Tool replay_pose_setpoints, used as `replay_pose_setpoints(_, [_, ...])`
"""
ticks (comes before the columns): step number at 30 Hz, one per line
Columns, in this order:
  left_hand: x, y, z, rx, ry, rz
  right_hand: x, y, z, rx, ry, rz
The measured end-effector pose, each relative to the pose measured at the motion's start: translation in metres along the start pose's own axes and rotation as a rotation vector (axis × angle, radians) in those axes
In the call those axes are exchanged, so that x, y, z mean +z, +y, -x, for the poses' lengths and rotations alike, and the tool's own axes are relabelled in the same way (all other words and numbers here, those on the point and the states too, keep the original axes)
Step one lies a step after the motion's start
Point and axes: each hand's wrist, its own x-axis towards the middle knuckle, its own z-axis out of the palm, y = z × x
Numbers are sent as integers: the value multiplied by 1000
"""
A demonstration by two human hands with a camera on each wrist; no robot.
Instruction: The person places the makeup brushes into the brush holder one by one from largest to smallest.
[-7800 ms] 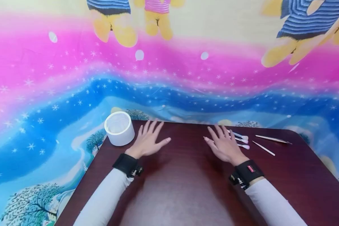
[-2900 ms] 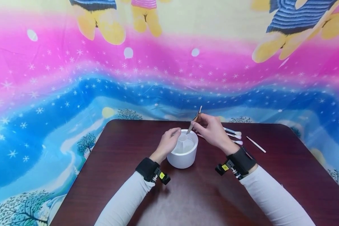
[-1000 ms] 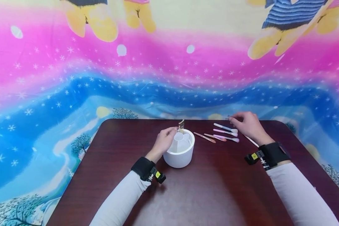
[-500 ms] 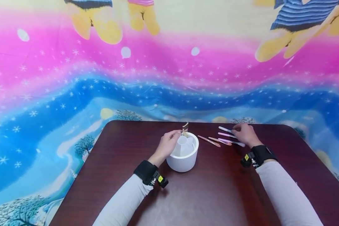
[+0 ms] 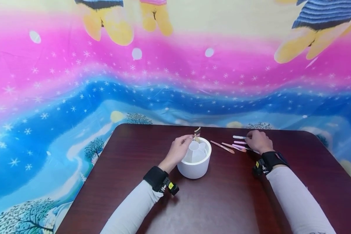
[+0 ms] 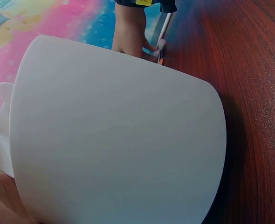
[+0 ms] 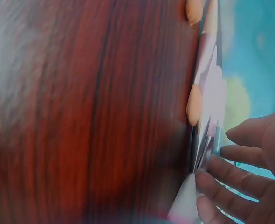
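Observation:
In the head view my left hand (image 5: pixel 179 150) holds the rim of a white round holder (image 5: pixel 194 169), its fingers curled over the edge. White dividers (image 5: pixel 195 151) split the inside into compartments. A slim gold-brown tool (image 5: pixel 197 133) stands upright at the holder's back. My right hand (image 5: pixel 259 142) is at the brush ends of several makeup brushes (image 5: pixel 239 142) lying on the table, hiding their bristles. The right wrist view shows my thumb apart from spread fingers (image 7: pixel 237 175), with the fingertips right at the brushes. The holder's white wall (image 6: pixel 114 130) fills most of the left wrist view.
Pinkish brushes (image 5: pixel 222 147) with tan heads lie between the holder and my right hand. The dark red wooden table (image 5: pixel 216 201) has rounded back corners. Behind it hangs a colourful printed cloth (image 5: pixel 169 74).
Over the last second my right hand lowers onto the brushes, while my left stays at the holder. Earlier, the holder came from the table's left to the middle and the slim tool went into it.

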Motion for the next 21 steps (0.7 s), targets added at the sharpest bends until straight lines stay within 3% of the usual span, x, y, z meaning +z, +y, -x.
replay_pose_setpoints(5, [-1,2,1,-1,-5,8,-4,6,7,23,-19,63])
replay_pose_setpoints(15, [-2,2,2,-10,-14,27,-29,15,36,69,-232,117])
replay_pose_setpoints(21, [-1,2,2,-17,-21,33,-41,23,55,46,-220,169])
